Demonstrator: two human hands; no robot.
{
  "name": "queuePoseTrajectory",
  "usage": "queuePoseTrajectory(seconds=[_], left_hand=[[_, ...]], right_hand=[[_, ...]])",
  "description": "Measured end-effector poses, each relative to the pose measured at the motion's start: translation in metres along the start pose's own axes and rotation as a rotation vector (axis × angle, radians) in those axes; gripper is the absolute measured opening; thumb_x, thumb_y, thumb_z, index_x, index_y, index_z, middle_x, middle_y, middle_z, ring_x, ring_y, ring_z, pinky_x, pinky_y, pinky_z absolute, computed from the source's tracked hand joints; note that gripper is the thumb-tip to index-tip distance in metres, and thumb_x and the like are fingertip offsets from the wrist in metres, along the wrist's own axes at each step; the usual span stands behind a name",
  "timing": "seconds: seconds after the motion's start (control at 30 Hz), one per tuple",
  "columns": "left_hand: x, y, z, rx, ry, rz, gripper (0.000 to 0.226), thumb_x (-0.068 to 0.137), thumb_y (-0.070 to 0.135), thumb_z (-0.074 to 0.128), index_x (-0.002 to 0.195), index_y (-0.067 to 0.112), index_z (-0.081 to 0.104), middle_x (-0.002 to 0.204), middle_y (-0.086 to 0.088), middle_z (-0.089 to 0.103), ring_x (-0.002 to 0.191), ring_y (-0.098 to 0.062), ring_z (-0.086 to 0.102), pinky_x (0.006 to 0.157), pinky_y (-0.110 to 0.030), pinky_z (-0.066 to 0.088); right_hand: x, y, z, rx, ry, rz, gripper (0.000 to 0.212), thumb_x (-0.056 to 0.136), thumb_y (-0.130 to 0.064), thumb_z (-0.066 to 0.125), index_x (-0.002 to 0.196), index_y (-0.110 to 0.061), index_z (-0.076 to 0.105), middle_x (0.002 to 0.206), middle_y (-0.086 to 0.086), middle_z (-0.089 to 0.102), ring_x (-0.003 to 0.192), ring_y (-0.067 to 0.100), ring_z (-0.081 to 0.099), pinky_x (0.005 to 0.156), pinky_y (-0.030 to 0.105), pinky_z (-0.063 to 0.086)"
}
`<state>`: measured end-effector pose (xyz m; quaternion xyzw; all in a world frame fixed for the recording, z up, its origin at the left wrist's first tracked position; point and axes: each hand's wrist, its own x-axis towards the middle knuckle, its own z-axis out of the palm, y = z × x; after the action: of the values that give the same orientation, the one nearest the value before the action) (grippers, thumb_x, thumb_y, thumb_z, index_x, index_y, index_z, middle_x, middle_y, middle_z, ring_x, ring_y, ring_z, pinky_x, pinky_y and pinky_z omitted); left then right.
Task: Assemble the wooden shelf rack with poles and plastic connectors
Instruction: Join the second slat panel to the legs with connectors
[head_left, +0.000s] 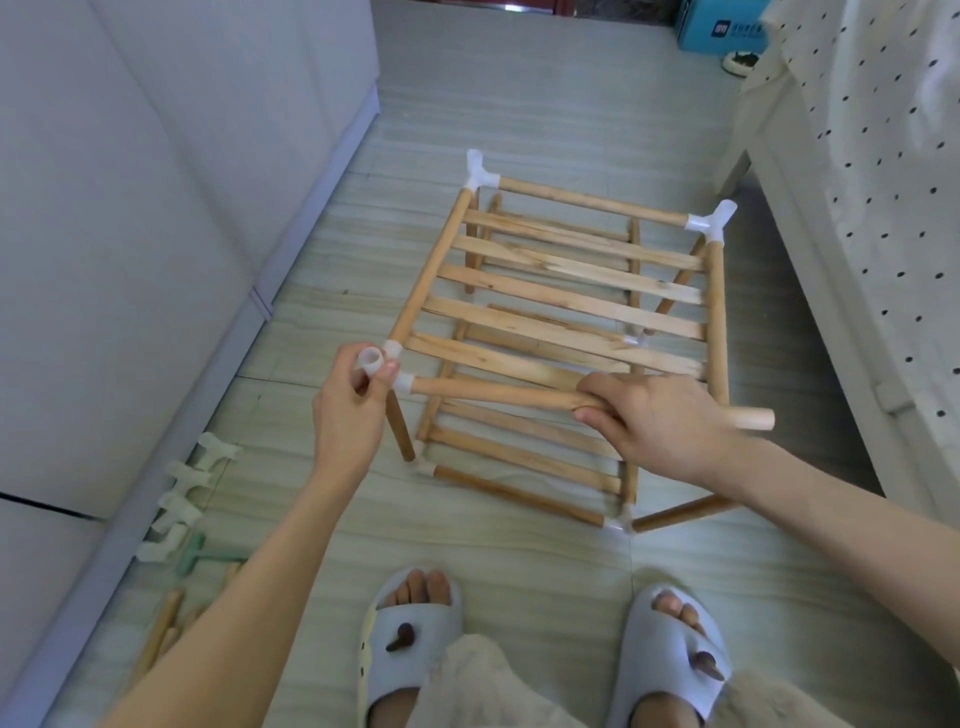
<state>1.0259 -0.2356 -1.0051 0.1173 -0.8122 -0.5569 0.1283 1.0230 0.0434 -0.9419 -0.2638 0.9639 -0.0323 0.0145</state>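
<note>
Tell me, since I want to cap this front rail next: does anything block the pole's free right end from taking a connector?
Nothing visible does. The pole has its right end bare, sticking out past the right hand that grips it. The left hand holds the connector at its other end. Spare connectors lie on the floor at the left.

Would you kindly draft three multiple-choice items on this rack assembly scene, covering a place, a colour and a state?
1. Where do the spare connectors lie?
A. on the floor by the white cabinet
B. on the bed
C. on the top slats

2. What colour are the slippers?
A. red
B. black
C. pale grey-blue

3. What is the right hand doing?
A. hanging idle
B. gripping the front pole
C. lifting a slipper

Key: 1 A, they sit in a row at the cabinet's base; 2 C, both look pale grey-blue; 3 B, its fingers curl round the pole.
</note>
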Motion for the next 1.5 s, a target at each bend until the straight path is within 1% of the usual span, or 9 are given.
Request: queuePoseTrajectory(seconds=[0.1, 0.3, 0.7, 0.87, 1.0, 1.1, 1.2, 1.3, 1.5], left_hand=[[0.002, 0.000, -0.002, 0.002, 0.017, -0.006, 0.002, 0.090, 0.037, 0.055, 0.089, 0.036, 0.052, 0.083, -0.016, 0.062, 0.084, -0.034, 0.059, 0.083, -0.054, 0.050], [0.007, -0.003, -0.004, 0.023, -0.005, -0.037, 0.008, 0.091, 0.040, 0.050, 0.097, 0.037, 0.054, 0.085, -0.010, 0.066, 0.091, -0.029, 0.062, 0.087, -0.052, 0.050], [0.003, -0.005, 0.004, 0.140, 0.044, -0.003, 0.022, 0.098, 0.034, 0.044, 0.113, 0.021, 0.054, 0.085, -0.015, 0.065, 0.085, -0.031, 0.061, 0.086, -0.048, 0.047], [-0.008, 0.006, 0.019, 0.115, 0.103, -0.068, 0.027, 0.099, 0.029, 0.042, 0.119, 0.014, 0.052, 0.086, -0.003, 0.059, 0.088, -0.027, 0.056, 0.080, -0.039, 0.042], [-0.014, 0.017, 0.023, 0.121, 0.084, -0.112, 0.034, 0.099, 0.024, 0.038, 0.129, 0.008, 0.043, 0.106, -0.003, 0.058, 0.108, -0.026, 0.054, 0.086, -0.029, 0.040], [-0.025, 0.033, 0.022, 0.257, 0.111, 0.023, 0.046, 0.097, 0.010, 0.039, 0.142, 0.008, 0.030, 0.143, -0.012, 0.037, 0.131, -0.021, 0.034, 0.104, -0.019, 0.025], [-0.035, 0.052, 0.029, 0.419, 0.105, 0.295, 0.044, 0.088, -0.004, 0.045, 0.132, 0.001, 0.043, 0.138, -0.019, 0.041, 0.131, -0.033, 0.035, 0.110, -0.045, 0.030], [-0.048, 0.070, 0.052, 0.527, -0.081, 0.483, 0.033, 0.085, -0.004, 0.052, 0.117, 0.002, 0.057, 0.122, -0.016, 0.054, 0.116, -0.034, 0.047, 0.100, -0.045, 0.036], [-0.067, 0.096, 0.117, 0.684, -0.581, 0.780, 0.038, 0.091, 0.021, 0.056, 0.127, 0.011, 0.052, 0.120, -0.008, 0.055, 0.112, -0.027, 0.050, 0.096, -0.040, 0.036]], right_hand=[[-0.001, -0.005, 0.006, -0.150, 0.058, -0.028, 0.044, 0.098, -0.048, 0.022, 0.119, -0.022, 0.050, 0.097, -0.003, 0.062, 0.077, 0.026, 0.063, 0.054, 0.029, 0.035], [0.004, -0.021, 0.026, -0.004, 0.011, -0.012, 0.044, 0.097, -0.049, 0.027, 0.117, -0.019, 0.053, 0.092, 0.004, 0.067, 0.078, 0.032, 0.063, 0.058, 0.034, 0.040], [0.029, -0.013, 0.021, 0.350, -0.195, 0.048, 0.031, 0.095, -0.045, 0.041, 0.067, -0.032, 0.037, 0.058, -0.012, 0.041, 0.055, 0.006, 0.040, 0.059, 0.034, 0.041], [0.023, -0.011, 0.013, 0.290, -0.230, 0.053, 0.031, 0.096, -0.045, 0.041, 0.085, -0.021, 0.056, 0.065, -0.007, 0.052, 0.068, 0.017, 0.050, 0.067, 0.036, 0.047], [0.019, -0.007, -0.003, 0.325, -0.219, 0.117, 0.032, 0.095, -0.038, 0.048, 0.115, -0.017, 0.062, 0.103, 0.002, 0.068, 0.095, 0.020, 0.060, 0.085, 0.036, 0.047], [-0.001, 0.001, -0.016, 0.385, -0.041, 0.164, 0.029, 0.096, -0.025, 0.051, 0.120, -0.013, 0.061, 0.112, 0.003, 0.065, 0.106, 0.022, 0.057, 0.093, 0.030, 0.042], [-0.036, 0.013, -0.023, 0.461, 0.335, 0.283, 0.021, 0.094, -0.010, 0.053, 0.109, -0.006, 0.067, 0.107, 0.007, 0.067, 0.105, 0.023, 0.057, 0.089, 0.016, 0.035], [-0.071, 0.031, -0.017, 0.476, 0.574, 0.503, 0.020, 0.094, -0.005, 0.050, 0.105, -0.005, 0.067, 0.099, 0.004, 0.064, 0.096, 0.022, 0.057, 0.084, 0.021, 0.038], [-0.107, 0.046, 0.022, 0.802, 0.522, 0.839, 0.027, 0.096, -0.033, 0.046, 0.115, -0.019, 0.059, 0.101, -0.009, 0.052, 0.093, 0.010, 0.055, 0.071, 0.003, 0.040]])
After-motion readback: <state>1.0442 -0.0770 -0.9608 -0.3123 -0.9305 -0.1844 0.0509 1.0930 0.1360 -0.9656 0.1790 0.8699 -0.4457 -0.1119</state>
